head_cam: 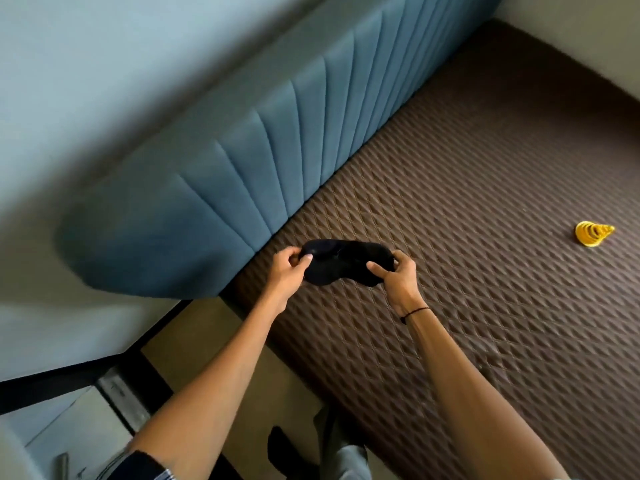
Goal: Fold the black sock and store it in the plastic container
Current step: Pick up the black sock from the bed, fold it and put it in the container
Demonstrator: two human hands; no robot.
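A black sock (341,263) is stretched sideways between both hands, just above the brown quilted mattress (467,209). My left hand (287,268) pinches its left end with thumb and fingers. My right hand (398,271) grips its right end; a thin black band circles that wrist. The sock looks bunched in the middle. No plastic container is in view.
A blue padded headboard (214,181) runs along the mattress's far left side against a pale wall. A small yellow cone-shaped object (593,233) lies on the mattress at right. Tan floor and a dark frame edge (145,344) show at lower left.
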